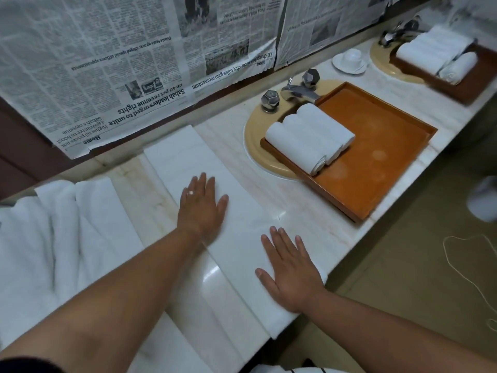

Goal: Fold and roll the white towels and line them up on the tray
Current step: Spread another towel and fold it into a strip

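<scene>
My count on the table (309,219)
Two trays, a near tray (390,157) and a far tray (481,74); three rolled towels (309,135) on the near one; one flat towel (188,157); one cup (352,56).

towel pile (53,224): cut by left edge | far tray (481,76): cut by right edge

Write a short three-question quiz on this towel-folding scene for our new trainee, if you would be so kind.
1. True or false: the left hand and the right hand both lie flat on the folded towel.
2. How many rolled towels lie on the near tray?
3. The pile of unfolded towels lies: A) on the counter to the person's left; B) in the sink; C) on the floor.

Key: 1 true; 2 three; 3 A.
</scene>
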